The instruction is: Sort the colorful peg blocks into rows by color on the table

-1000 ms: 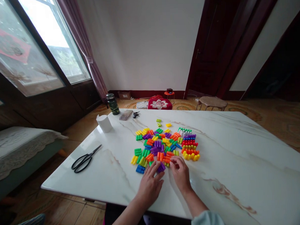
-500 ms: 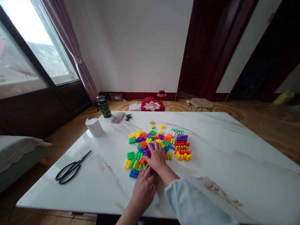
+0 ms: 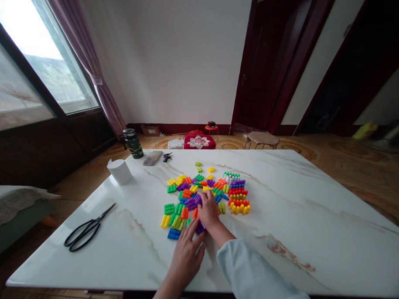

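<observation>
A scatter of small coloured plastic blocks (image 3: 188,198) lies in the middle of a white marble table (image 3: 303,215). At its right side stands a neat stack of rows (image 3: 237,195): white, purple, red, orange, yellow. My right hand (image 3: 208,211) rests palm down on the loose blocks, fingers curled over orange and purple pieces; what they hold is hidden. My left hand (image 3: 186,255) lies flat on the table just in front of the pile, fingers stretched toward a purple block (image 3: 199,228).
Black scissors (image 3: 86,227) lie at the table's near left. A white paper roll (image 3: 120,171), a dark green bottle (image 3: 133,143) and keys (image 3: 167,156) sit at the far left end. Beyond the table are a wooden stool (image 3: 262,139) and a red cushion (image 3: 199,141).
My right hand moved from the pile's near edge onto the loose blocks in the middle. My left hand stayed at the near edge. The camera view shifted right.
</observation>
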A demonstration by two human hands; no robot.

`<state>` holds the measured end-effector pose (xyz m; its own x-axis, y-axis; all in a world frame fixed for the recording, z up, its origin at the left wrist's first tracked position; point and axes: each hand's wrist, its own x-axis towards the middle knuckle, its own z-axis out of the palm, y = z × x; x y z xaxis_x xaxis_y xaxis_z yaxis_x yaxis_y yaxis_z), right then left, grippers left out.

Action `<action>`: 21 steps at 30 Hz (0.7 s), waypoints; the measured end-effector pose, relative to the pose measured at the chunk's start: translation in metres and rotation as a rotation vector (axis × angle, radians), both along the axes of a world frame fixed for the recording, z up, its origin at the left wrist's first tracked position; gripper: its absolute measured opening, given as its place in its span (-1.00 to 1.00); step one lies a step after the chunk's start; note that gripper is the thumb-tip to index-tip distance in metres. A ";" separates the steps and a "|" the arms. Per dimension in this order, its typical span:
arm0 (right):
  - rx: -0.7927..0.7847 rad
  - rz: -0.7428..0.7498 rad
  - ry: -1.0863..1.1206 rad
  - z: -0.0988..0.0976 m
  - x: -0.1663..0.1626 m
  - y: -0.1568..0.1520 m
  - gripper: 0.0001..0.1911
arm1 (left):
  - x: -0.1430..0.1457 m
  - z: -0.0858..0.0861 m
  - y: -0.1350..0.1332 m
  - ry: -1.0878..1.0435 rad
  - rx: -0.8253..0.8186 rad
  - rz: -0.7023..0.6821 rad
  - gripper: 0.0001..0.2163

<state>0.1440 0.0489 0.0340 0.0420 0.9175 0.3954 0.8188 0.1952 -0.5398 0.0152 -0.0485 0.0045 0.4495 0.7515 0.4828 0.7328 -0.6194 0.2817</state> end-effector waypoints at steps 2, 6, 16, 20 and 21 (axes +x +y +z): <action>-0.008 0.001 -0.009 -0.002 0.001 -0.001 -0.58 | 0.000 -0.001 0.000 0.002 0.010 0.001 -0.66; -0.039 -0.010 -0.036 -0.003 0.001 -0.004 -0.64 | 0.000 -0.003 0.000 0.027 0.013 0.006 -0.67; 0.052 0.173 0.132 -0.008 0.006 -0.003 -0.50 | -0.001 -0.004 0.001 0.036 0.015 0.000 -0.64; 0.112 0.174 0.176 -0.011 0.006 -0.006 -0.49 | -0.001 -0.004 0.001 0.015 0.006 -0.001 -0.63; 0.118 0.177 0.178 -0.011 0.005 -0.007 -0.49 | -0.001 -0.004 0.001 0.015 0.005 -0.001 -0.64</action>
<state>0.1494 0.0417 0.0232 -0.0364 0.8647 0.5009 0.6609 0.3968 -0.6369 0.0139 -0.0474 0.0004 0.4572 0.7487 0.4799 0.7367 -0.6212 0.2673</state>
